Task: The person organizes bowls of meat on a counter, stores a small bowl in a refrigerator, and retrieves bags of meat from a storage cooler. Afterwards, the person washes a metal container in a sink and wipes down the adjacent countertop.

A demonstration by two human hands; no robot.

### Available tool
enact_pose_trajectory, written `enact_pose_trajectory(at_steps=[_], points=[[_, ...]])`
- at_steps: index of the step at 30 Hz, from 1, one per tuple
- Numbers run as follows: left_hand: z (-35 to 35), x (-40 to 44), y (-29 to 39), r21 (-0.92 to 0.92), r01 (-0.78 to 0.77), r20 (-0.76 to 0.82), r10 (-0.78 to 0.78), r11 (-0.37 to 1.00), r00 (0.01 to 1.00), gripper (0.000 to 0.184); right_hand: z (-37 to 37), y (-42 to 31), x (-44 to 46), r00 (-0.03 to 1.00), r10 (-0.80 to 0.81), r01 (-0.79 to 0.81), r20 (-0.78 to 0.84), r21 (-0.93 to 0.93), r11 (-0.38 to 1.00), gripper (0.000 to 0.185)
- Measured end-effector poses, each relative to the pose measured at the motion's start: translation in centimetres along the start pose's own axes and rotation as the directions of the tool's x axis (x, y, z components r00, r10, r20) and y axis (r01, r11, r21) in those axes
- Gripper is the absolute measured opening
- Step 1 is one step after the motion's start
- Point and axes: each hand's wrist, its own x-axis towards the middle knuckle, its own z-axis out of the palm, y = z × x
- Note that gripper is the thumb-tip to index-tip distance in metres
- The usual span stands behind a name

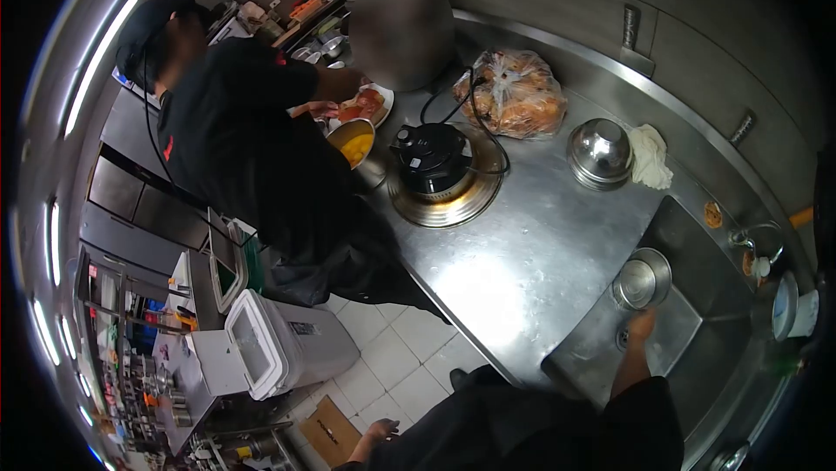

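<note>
Over the steel sink, my right hand is closed on the near rim of a round metal pot. The pot is tilted, so I look into its shiny inside. My left hand hangs low at my left side, above the floor, with its fingers loosely bent and nothing visible in them. A small drain shows in the sink floor beside the right hand.
Upturned metal bowls stand beside a white cloth. A black appliance rests on a round metal lid; behind it lies a filled plastic bag. A co-worker stands left, near a bowl of yellow food. A white bin stands below.
</note>
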Motion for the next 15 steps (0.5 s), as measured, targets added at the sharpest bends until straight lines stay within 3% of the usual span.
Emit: enact_pose_trajectory(at_steps=[1,3,5,7,9,11,13,15], points=[[-0.5,-0.1,0.2,-0.289,0.177,-0.040,-0.197,0.941,0.980,0.044,0.0,-0.4,0.1,1.000,-0.004,0.004,-0.003,-0.002,1.000,0.028],[-1.2,0.5,-1.9,-0.314,0.185,-0.026,-0.203,0.931,0.979,0.044,-1.0,-2.5,1.4,0.996,0.066,-0.051,-0.066,0.204,0.978,0.023],[-2.0,1.3,-4.1,-0.274,0.157,-0.006,-0.165,0.949,0.986,0.043,-3.4,-5.8,2.6,0.996,0.071,-0.046,-0.049,0.397,0.917,0.025],[-3.1,2.4,-7.2,-0.192,0.089,0.012,-0.088,0.977,0.996,0.042,-7.1,-11.4,2.1,0.986,0.091,-0.024,-0.140,0.419,0.908,0.031],[-4.5,4.1,-10.5,-0.127,0.020,0.034,-0.016,0.992,0.999,0.041,-11.2,-17.5,0.1,0.991,0.103,-0.025,-0.083,0.644,0.764,0.033],[-6.7,5.9,-13.3,-0.071,-0.027,0.056,0.031,0.997,0.998,0.040,-15.6,-25.1,-5.2,0.983,0.059,0.099,-0.175,0.770,0.631,0.033],[-9.3,8.2,-14.9,-0.064,-0.038,0.077,0.043,0.997,0.996,0.040,-18.7,-30.1,-10.2,0.985,-0.075,0.165,-0.153,0.747,0.644,0.016],[-12.8,10.4,-15.9,-0.153,0.014,0.069,-0.004,0.988,0.998,0.039,-17.4,-31.9,-12.4,0.956,-0.221,0.292,-0.191,0.675,0.678,0.017]])
